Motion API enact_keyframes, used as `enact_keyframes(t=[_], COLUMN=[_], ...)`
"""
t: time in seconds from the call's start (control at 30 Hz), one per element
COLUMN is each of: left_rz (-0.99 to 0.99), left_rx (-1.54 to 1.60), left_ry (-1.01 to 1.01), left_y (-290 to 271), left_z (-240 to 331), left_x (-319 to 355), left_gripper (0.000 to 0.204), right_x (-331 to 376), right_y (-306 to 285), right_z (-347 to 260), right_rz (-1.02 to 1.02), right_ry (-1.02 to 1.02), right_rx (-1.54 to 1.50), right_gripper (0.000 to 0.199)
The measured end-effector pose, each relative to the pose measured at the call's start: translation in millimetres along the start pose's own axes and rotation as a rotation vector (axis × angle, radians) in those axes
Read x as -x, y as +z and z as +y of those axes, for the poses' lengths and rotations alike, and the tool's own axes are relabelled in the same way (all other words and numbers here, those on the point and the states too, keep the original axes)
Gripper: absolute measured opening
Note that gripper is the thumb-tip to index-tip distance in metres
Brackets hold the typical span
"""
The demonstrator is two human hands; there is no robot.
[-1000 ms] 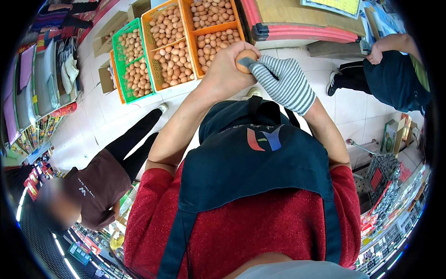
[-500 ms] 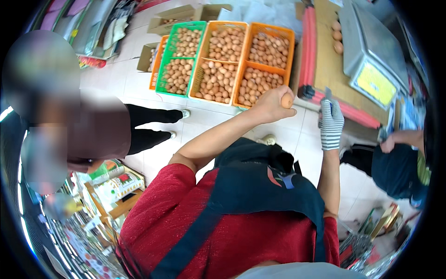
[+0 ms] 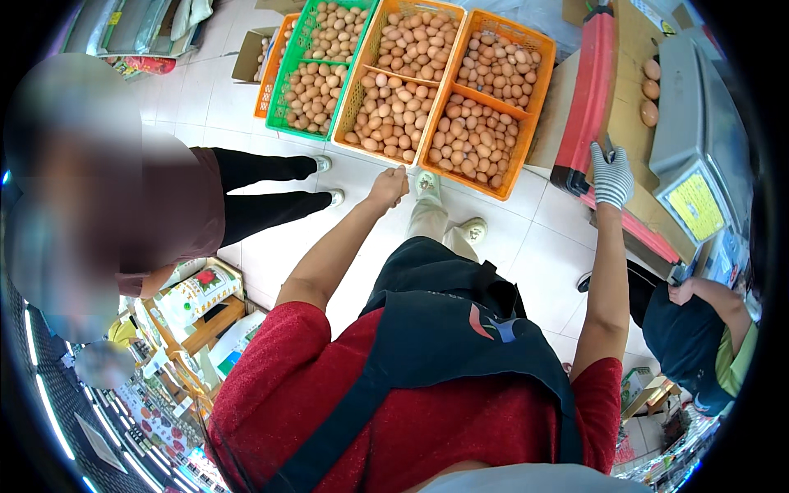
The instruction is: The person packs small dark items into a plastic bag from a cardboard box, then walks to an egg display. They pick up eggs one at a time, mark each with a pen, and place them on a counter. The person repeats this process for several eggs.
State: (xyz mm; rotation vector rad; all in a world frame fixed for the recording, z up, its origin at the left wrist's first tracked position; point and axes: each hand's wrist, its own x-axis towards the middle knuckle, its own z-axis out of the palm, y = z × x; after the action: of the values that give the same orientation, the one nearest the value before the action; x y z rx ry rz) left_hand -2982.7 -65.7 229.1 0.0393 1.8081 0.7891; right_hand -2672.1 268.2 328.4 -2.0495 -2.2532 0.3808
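Note:
My left hand point(image 3: 389, 187) is closed, knuckles up, just in front of the middle crate of eggs. Whatever its fingers hold, if anything, is hidden. A striped grey-and-white glove covers my right hand point(image 3: 612, 177), which is closed round a small grey metal tool point(image 3: 608, 149) at the edge of the wooden-topped table point(image 3: 629, 99); the tool's kind is unclear. Brown eggs fill a green crate point(image 3: 278, 115), a yellow-orange crate point(image 3: 339, 135) and an orange crate point(image 3: 519, 168), each split by a divider. Several eggs point(image 3: 650, 90) lie in a row on the table.
A grey scale point(image 3: 678, 140) with a yellow label stands on the table, whose side has a red padded edge point(image 3: 583, 90). One person point(image 3: 177, 197) stands at the left, another point(image 3: 694, 329) at the right. Packaged goods point(image 3: 197, 296) sit on a wooden stand at lower left.
My left hand has moved left and nearer me, away from the orange crate; the egg seen in it before is out of sight. My right hand has shifted slightly right, against the table edge.

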Motion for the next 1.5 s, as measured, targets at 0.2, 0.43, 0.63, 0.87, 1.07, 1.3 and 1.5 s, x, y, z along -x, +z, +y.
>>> enact_keyframes(t=[0.2, 0.43, 0.63, 0.87, 1.07, 1.3, 1.5], left_rz=[0.157, 0.177, 0.262, 0.199, 0.261, 0.561, 0.087], left_rx=[-0.391, -0.749, -1.062, -1.106, -1.103, -1.027, -1.013], left_ry=[0.005, 0.063, 0.240, 0.081, 0.032, 0.286, 1.177], left_y=[-23, -28, -32, -28, -14, 13, 81], left_z=[-53, -7, -51, -23, -4, 2, 39], left_x=[-98, -144, -271, -292, -310, -308, -289], left_gripper=[0.037, 0.046, 0.044, 0.042, 0.038, 0.034, 0.027], right_x=[-15, -11, -10, -15, -12, -14, -11], right_y=[35, 40, 43, 45, 46, 49, 48], right_z=[8, 11, 25, 17, 27, 27, 17], right_rz=[0.196, 0.258, 0.225, 0.292, 0.294, 0.290, 0.310], right_ry=[-0.100, -0.065, -0.072, -0.045, -0.093, -0.126, -0.116], right_rx=[-0.099, -0.113, -0.192, -0.144, -0.153, -0.305, -0.248], right_gripper=[0.041, 0.034, 0.031, 0.035, 0.036, 0.033, 0.035])
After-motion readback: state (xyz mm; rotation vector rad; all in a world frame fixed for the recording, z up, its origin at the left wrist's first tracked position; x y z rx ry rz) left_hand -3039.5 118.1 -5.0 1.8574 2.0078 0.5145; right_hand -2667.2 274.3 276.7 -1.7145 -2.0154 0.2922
